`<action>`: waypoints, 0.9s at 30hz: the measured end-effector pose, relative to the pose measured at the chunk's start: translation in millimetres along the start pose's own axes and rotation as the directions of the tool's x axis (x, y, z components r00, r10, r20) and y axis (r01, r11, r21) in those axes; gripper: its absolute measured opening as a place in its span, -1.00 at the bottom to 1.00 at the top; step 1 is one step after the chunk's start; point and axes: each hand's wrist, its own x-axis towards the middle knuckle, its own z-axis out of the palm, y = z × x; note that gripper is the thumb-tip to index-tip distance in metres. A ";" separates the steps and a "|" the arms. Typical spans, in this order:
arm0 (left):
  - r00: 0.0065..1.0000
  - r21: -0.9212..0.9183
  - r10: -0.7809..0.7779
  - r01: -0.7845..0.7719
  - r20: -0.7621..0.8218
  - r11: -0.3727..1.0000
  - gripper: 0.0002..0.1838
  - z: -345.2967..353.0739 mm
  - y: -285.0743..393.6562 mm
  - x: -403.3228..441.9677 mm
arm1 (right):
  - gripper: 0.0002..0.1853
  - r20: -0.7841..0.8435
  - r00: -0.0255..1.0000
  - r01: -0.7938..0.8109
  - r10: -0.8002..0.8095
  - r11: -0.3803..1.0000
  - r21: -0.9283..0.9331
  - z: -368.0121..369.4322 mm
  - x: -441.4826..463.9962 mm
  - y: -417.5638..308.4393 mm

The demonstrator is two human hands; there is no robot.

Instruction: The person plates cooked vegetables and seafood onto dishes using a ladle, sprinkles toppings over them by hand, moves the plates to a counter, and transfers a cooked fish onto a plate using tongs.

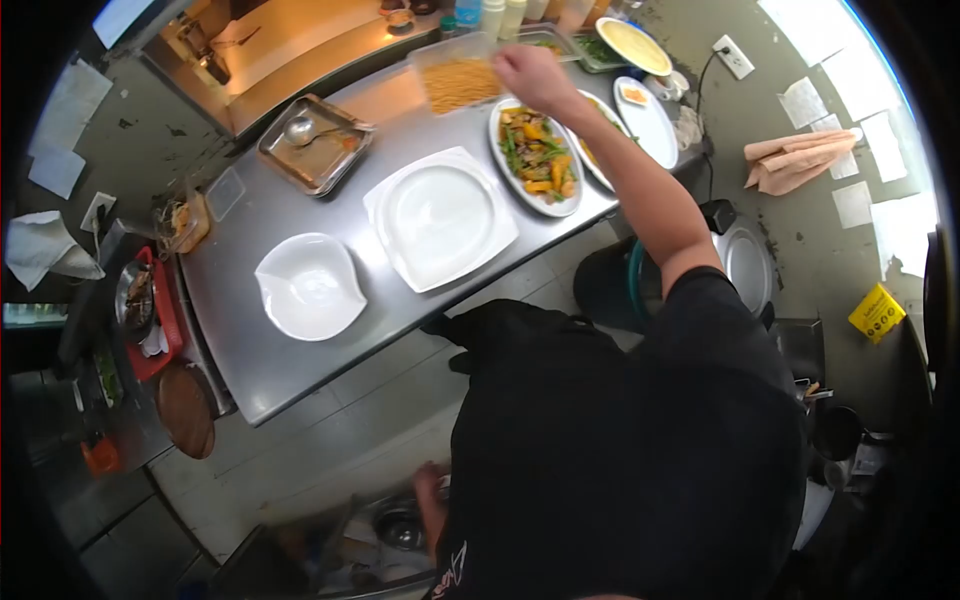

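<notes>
My right hand (pixel 528 76) is stretched across the steel table (pixel 235 330), its fingers curled closed. Whatever it may hold is hidden. It hovers by the edge of a clear tub (pixel 460 82) of thin yellow strips and above an oval platter (pixel 560 200) of cooked vegetables. My arm partly covers a second white platter (pixel 605 112) of food beside it. Low in the view, my left hand (pixel 430 490) hangs by my side, near a metal appliance or counter; its fingers are blurred. A squarish white plate (pixel 440 220) and a white bowl (pixel 311 287) stand nearer on the table.
A metal tray (pixel 315 145) with a ladle sits toward the back. Bottles (pixel 492 18) line the far edge, with a yellow-topped round dish (pixel 634 46) nearby. A dark bin (pixel 610 285) stands under the table's right end. A red tray (pixel 165 320) lies at left.
</notes>
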 end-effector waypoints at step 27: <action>0.980 0.524 0.196 -0.157 -0.020 0.837 -0.66 300.2 125.3 -51.3 | -0.60 0.141 0.957 0.264 -0.255 0.963 -0.051 -32.4 -68.9 241.8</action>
